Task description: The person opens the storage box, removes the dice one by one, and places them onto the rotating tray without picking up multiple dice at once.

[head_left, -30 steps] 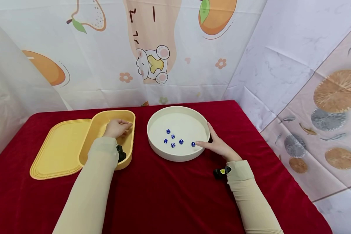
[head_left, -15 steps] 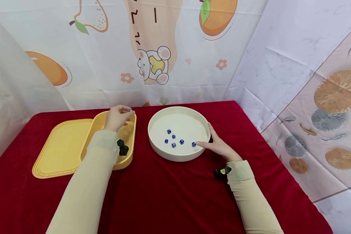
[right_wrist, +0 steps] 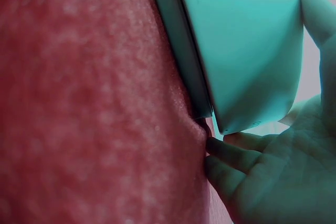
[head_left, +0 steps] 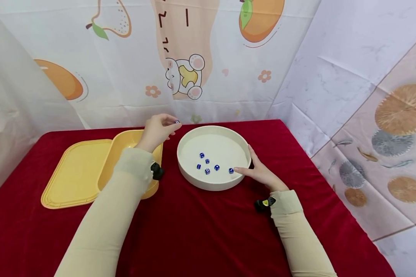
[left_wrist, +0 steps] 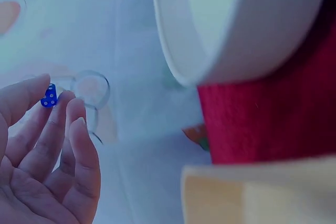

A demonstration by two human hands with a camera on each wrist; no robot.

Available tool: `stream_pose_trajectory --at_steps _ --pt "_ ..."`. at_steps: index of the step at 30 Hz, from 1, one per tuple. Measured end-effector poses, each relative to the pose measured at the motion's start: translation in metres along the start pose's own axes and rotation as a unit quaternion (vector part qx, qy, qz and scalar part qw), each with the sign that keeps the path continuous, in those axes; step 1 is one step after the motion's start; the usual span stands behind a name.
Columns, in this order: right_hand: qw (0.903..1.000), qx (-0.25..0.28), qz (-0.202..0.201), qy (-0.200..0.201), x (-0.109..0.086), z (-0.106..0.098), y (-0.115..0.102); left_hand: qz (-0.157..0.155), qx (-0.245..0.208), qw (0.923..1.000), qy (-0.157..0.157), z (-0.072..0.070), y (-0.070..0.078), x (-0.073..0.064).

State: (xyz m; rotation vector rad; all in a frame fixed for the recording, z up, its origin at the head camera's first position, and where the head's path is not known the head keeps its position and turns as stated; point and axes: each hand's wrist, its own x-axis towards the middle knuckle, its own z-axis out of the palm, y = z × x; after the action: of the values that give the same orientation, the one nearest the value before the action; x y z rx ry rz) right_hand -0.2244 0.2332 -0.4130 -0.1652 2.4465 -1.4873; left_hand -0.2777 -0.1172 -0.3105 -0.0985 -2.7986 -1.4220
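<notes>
My left hand [head_left: 156,132] is raised above the far end of the yellow box [head_left: 120,152], left of the round white tray [head_left: 211,185]. Between thumb and fingertips it pinches a blue die [left_wrist: 50,96] with white dots, seen clearly in the left wrist view. Several more blue dice [head_left: 207,171] lie in the front half of the tray. At the tray's right side, my right hand [head_left: 261,174] grips the wall, thumb over the rim and fingers outside. In the right wrist view those fingers [right_wrist: 233,156] touch low on the tray's outer wall. The box's interior is partly hidden by my left arm.
A yellow lid [head_left: 78,173] lies flat left of the box and meets its edge. Red cloth [head_left: 201,231] covers the table, with its far edge close behind the tray. Printed curtains [head_left: 124,88] hang behind and to the right.
My left hand has come up out of the yellow box with a die and moved right toward the tray. The right hand stays on the tray, and the dice inside have not shifted.
</notes>
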Motion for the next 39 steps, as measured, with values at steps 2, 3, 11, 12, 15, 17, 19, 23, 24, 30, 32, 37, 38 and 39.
stream_pose_trajectory --at_steps 2,3,11,12,15,17,19,23,24,30,32,37,38,39 --pt "1.0 -0.001 -0.001 0.0 0.0 0.0 0.0 0.005 0.008 0.9999 -0.01 0.005 0.006 -0.003" --pt "1.0 -0.001 -0.001 0.0 0.0 -0.001 0.0 0.008 0.011 0.9998 -0.014 0.007 0.009 -0.005" --pt "1.0 0.002 -0.007 -0.001 -0.001 -0.001 0.0 0.045 0.004 0.9982 -0.041 0.028 0.019 -0.022" --pt "1.0 0.002 -0.007 -0.001 -0.001 -0.001 0.0 0.045 0.0 0.998 -0.045 0.032 0.019 -0.025" --pt "1.0 0.003 -0.008 -0.002 0.0 -0.001 0.0 0.047 -0.007 0.997 -0.061 0.043 0.018 -0.032" --pt "1.0 0.004 -0.008 -0.002 0.0 -0.001 0.0 0.048 -0.003 0.9962 -0.072 0.052 0.017 -0.037" --pt "0.9999 0.006 -0.008 -0.003 0.0 0.0 0.0 0.05 -0.002 0.9955 -0.081 0.059 0.016 -0.041" --pt "0.9999 0.006 -0.008 -0.003 0.0 0.0 0.0 0.054 -0.007 0.9946 -0.088 0.071 0.014 -0.046" --pt "1.0 0.007 -0.007 -0.003 0.0 0.0 0.0 0.054 -0.011 0.9945 -0.09 0.074 0.013 -0.046" --pt "1.0 -0.002 -0.004 0.001 0.001 0.0 0.001 0.056 -0.028 0.9932 -0.098 0.087 0.01 -0.052" --pt "1.0 -0.004 -0.005 0.001 0.002 0.0 0.001 0.061 -0.03 0.9929 -0.098 0.091 0.009 -0.053" --pt "1.0 -0.004 -0.006 0.0 0.002 0.0 0.001 0.079 -0.05 0.992 -0.084 0.101 0.006 -0.058" --pt "1.0 -0.005 -0.005 0.0 0.002 0.001 0.001 0.083 -0.056 0.9917 -0.082 0.103 0.005 -0.059" --pt "1.0 -0.005 -0.004 0.0 0.002 0.001 0.001 0.084 -0.061 0.9914 -0.08 0.105 0.005 -0.06"
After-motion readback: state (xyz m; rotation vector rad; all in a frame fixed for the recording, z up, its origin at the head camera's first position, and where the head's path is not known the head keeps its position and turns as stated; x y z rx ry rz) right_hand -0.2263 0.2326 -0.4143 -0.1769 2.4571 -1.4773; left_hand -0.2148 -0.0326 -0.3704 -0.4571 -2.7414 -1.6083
